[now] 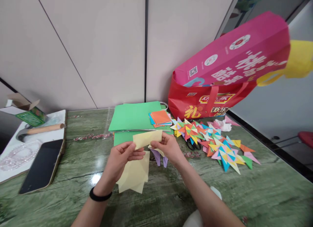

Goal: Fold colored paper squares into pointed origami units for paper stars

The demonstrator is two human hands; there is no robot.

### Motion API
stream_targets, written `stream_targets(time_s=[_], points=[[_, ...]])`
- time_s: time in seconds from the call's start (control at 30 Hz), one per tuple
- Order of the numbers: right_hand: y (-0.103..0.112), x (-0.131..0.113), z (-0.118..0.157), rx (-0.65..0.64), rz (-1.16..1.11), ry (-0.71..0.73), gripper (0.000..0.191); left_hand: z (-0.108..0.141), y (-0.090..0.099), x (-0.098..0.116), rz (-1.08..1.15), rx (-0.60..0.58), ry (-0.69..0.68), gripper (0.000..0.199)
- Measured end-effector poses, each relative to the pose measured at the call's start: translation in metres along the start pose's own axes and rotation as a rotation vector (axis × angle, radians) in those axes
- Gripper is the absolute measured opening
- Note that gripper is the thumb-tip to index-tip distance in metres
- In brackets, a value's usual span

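Note:
A folded strip of pale yellow paper (147, 139) is stretched between my two hands above the table. My left hand (126, 152) pinches its left end between thumb and fingers. At the other end, my right hand (168, 146) grips the paper with its thumb in front. Below my hands lie several loose pale yellow sheets (133, 175), overlapping at angles. Beside them are purple folded paper pieces (158, 158), partly covered by my right hand. Behind my hands rests a stack of green paper (137, 114), with small orange squares (160, 117) on its right side.
Many colourful folded paper triangles (223, 152) are heaped at right, with black scissors (193, 145) partly under them. A red bag (188, 101) stands against the wall. At left are a phone (44, 165), a wooden-handled tool (45, 128) and a green box (31, 116).

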State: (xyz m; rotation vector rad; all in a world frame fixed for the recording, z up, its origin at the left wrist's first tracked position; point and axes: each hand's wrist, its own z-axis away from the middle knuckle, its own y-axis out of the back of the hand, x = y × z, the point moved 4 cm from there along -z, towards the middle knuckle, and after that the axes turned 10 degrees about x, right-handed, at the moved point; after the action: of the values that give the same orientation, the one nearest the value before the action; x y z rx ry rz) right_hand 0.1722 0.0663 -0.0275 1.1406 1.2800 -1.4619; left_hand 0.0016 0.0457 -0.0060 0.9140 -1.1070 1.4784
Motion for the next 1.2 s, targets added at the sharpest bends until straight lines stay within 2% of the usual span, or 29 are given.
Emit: stream_targets(time_s=[0.23,0.33,0.43,0.5,0.6,0.67,0.77,0.8,0.97,1.1,1.2], points=[[-0.004,0.001,-0.001,-0.038,0.04,0.07,0.021,0.002,-0.007,-0.003,0.015,-0.14,0.045,0.03],[-0.005,-0.003,0.002,-0.016,0.131,0.149,0.027,0.0,-0.004,-0.004,0.021,-0.07,0.034,0.028],[-0.005,-0.017,0.009,0.081,0.335,0.446,0.055,-0.004,0.004,-0.005,-0.008,0.097,-0.027,0.024],[-0.009,-0.025,0.017,0.091,0.525,0.685,0.06,-0.006,0.008,-0.005,-0.036,0.184,-0.085,0.02],[-0.02,-0.029,0.03,0.019,0.731,0.95,0.039,-0.007,0.01,-0.005,-0.036,0.222,-0.13,0.02],[-0.027,-0.026,0.036,-0.054,0.823,1.033,0.022,-0.007,0.008,-0.006,0.008,0.194,-0.106,0.021],[-0.034,-0.021,0.039,-0.11,0.893,1.036,0.004,-0.006,0.004,-0.007,0.115,0.133,-0.04,0.026],[-0.035,-0.019,0.038,-0.1,0.894,1.017,0.004,-0.006,0.003,-0.008,0.149,0.115,-0.019,0.028],[-0.03,-0.017,0.033,0.042,0.762,0.864,0.012,-0.005,0.001,-0.008,0.227,0.07,0.017,0.027],[-0.023,-0.018,0.029,0.165,0.677,0.745,0.006,-0.006,0.0,-0.008,0.169,0.036,-0.026,0.023],[-0.019,-0.017,0.027,0.196,0.62,0.619,0.004,-0.007,0.0,-0.009,0.12,0.006,-0.052,0.022]])
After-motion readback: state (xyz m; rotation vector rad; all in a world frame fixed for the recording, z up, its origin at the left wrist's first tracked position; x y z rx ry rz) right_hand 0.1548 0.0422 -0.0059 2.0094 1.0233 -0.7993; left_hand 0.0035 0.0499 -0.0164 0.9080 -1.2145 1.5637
